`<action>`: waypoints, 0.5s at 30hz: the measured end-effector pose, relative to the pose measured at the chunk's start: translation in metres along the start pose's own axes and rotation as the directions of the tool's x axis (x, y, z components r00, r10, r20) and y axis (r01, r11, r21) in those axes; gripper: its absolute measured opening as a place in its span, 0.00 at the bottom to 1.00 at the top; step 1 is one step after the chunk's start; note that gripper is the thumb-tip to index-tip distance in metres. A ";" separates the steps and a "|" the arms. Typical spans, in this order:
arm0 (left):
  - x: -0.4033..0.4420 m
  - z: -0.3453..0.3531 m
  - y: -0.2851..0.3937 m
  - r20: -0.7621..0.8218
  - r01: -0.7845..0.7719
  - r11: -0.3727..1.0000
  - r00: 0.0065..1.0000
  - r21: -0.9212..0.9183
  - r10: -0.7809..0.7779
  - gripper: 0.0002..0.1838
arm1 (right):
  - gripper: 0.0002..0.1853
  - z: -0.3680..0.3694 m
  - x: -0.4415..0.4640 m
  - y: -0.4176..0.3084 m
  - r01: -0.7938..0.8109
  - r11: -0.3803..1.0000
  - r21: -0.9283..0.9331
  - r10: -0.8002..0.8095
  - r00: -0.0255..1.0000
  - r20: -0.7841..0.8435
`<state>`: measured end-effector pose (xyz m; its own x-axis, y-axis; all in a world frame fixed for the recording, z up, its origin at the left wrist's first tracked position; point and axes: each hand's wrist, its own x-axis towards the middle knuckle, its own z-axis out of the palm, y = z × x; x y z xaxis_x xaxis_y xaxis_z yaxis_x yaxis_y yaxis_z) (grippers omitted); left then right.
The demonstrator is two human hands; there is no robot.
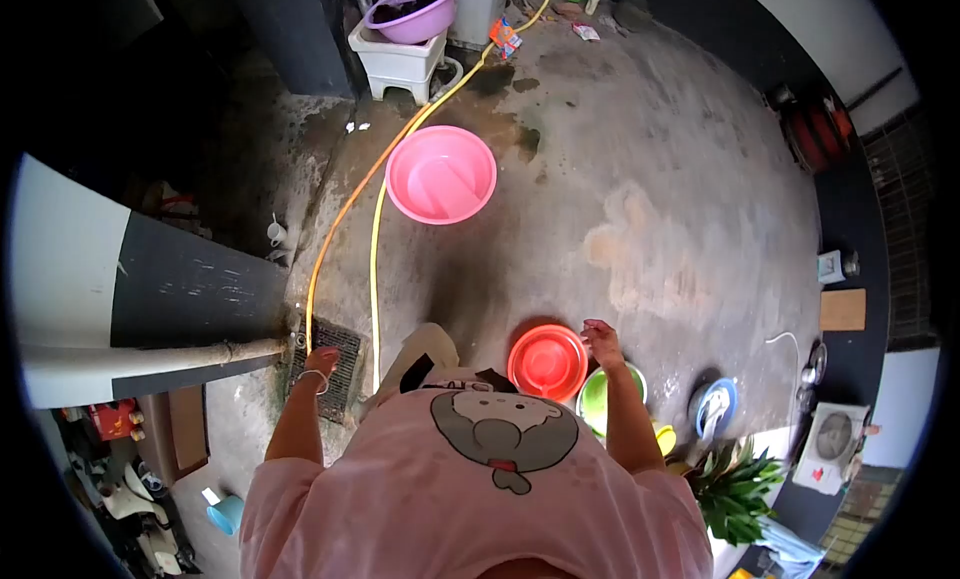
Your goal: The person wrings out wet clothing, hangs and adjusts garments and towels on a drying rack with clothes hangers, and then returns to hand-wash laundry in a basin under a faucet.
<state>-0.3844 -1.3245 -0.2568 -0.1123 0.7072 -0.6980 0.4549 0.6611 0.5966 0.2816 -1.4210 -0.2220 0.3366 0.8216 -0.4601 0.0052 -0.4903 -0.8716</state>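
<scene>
My left hand (322, 360), with a bracelet at the wrist, hangs over the dark floor grate (340, 379), near the end of the orange hose (330, 234); its fingers are too small to make out. At the right edge of the red basin (548, 363), my right hand (601, 341) has its fingers apart and holds nothing. Partly under my right forearm is a green basin (594, 403). Farther ahead, a pink basin (441, 175) stands on the concrete floor beside the yellow hose (376, 269).
A purple basin (425, 19) with dark cloth rests on a white sink (395, 57). To the right are a blue basin (713, 409) with something pale inside, a leafy plant (735, 489) and a white outdoor unit (832, 445). A pipe (150, 360) juts from the left.
</scene>
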 end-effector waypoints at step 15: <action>0.339 0.072 0.343 0.196 -0.381 0.765 0.924 0.519 0.327 0.19 | 0.18 -0.123 0.125 0.032 -0.510 0.852 0.119 0.520 0.799 -0.301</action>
<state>-0.2026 -0.8762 -0.3176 0.2187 0.8208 -0.5277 0.8491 0.1064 0.5174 0.4399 -1.3699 -0.2868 0.5550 0.3143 -0.7702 -0.2789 -0.8020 -0.5282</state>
